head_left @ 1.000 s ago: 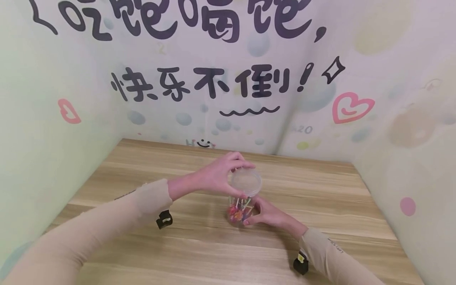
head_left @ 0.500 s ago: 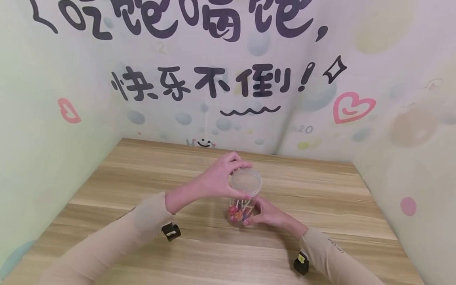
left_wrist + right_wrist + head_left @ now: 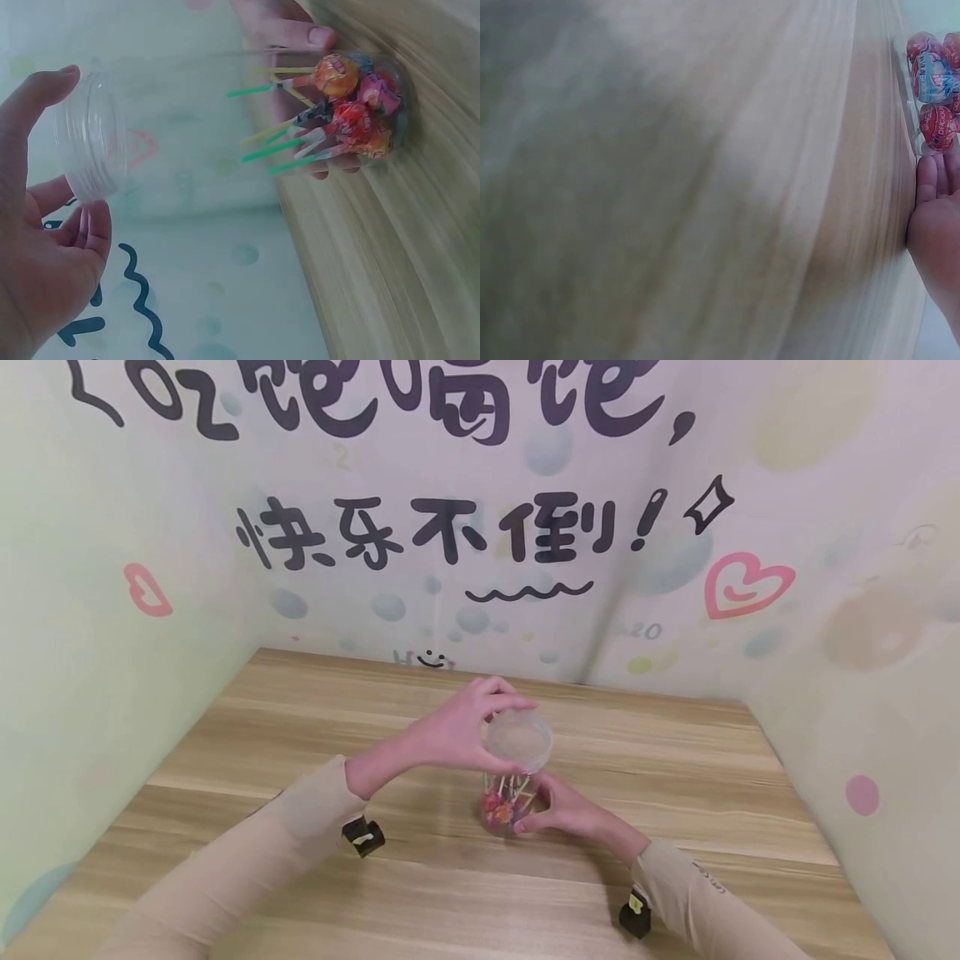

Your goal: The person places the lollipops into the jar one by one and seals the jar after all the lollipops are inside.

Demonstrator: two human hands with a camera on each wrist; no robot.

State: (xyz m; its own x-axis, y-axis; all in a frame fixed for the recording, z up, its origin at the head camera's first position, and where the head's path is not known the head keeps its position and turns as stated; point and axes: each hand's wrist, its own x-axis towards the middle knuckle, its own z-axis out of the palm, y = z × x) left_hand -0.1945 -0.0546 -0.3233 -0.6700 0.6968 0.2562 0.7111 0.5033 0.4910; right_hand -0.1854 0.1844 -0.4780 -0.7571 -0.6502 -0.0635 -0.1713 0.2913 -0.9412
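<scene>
A tall clear plastic jar (image 3: pixel 195 135) stands upright on the wooden table, with several wrapped lollipops (image 3: pixel 352 116) at its bottom. Their candy heads point down and the green and yellow sticks point up. At the top, a clear screw lid (image 3: pixel 519 741) sits on the jar. My left hand (image 3: pixel 459 727) grips the lid's rim from the left, thumb on the near side and fingers on the far side. Low on the jar's right side, my right hand (image 3: pixel 570 810) holds the wall, thumb in front. In the right wrist view its fingers meet the jar beside red and blue lollipops (image 3: pixel 934 82).
The wood-grain table (image 3: pixel 337 893) runs back to a printed wall (image 3: pixel 420 460) with black lettering. More walls close off the left and right sides. A small black camera (image 3: pixel 363 837) hangs at the left wrist, and another black camera (image 3: pixel 635 917) at the right wrist.
My left forearm and wrist have shifted slightly, the wrist camera moving right and down. Both hands keep their hold on the lid and jar, which stays in place.
</scene>
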